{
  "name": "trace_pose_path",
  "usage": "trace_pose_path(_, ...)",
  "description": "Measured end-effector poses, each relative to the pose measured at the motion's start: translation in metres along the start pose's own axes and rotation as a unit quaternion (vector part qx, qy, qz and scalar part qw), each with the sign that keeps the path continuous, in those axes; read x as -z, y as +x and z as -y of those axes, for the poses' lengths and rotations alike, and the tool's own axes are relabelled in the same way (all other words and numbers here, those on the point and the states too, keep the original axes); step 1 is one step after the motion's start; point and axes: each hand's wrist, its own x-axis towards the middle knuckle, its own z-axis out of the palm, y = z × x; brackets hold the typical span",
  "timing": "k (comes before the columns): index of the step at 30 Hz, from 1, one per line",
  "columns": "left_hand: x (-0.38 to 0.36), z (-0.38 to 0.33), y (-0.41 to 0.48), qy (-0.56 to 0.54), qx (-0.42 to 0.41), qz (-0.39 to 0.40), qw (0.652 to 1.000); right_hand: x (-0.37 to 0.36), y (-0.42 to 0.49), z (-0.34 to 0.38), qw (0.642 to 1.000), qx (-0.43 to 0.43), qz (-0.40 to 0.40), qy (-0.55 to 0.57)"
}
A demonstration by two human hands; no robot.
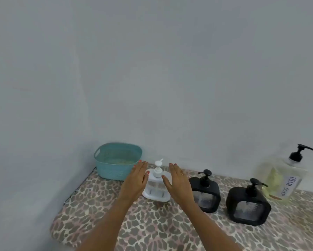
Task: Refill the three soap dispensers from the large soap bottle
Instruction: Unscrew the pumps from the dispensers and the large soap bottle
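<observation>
A white dispenser (pixel 156 184) stands on a leopard-print table (pixel 152 225), between the person's two hands. The left hand (pixel 136 180) sits at its nine o'clock, flat and open, fingers straight and together, thumb near the dispenser's shoulder. The right hand (pixel 177 180) mirrors it at three o'clock, equally open, thumb tip close to the pump collar. Whether either palm actually touches the clear body cannot be told; the hands cover both its sides, and neither is closed around it. Its fill level is hard to read.

At three o'clock from the white one stands a black dispenser (pixel 205 193), and further toward four o'clock a second black dispenser (pixel 249 205); their windows look murky, contents unclear. The large soap bottle (pixel 282 176), with a black pump and a handwritten label reading sideways, stands at the far right, behind the second black one. A teal basket (pixel 117 160) sits at ten o'clock against the wall; its contents are blurred. The table's near edge is cut off.
</observation>
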Motion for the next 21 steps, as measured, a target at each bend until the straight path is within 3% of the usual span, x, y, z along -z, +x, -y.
trace_pose_path(5,-0.018,0.016,0.015,-0.123,0.031,0.099,0.987,-0.012,0.016,0.005,0.997,-0.035,0.009,0.074)
trace_pose_path(9,-0.022,0.016,0.023,-0.187,0.048,0.107,0.975,-0.02,0.028,0.01,0.993,-0.052,0.018,0.102)
trace_pose_path(14,-0.017,0.026,0.03,-0.216,0.045,0.137,0.966,-0.021,0.04,0.018,0.975,-0.105,0.027,0.196)
trace_pose_path(21,-0.016,0.035,0.038,-0.218,0.048,0.15,0.963,-0.018,0.044,0.019,0.97,-0.125,0.04,0.205)
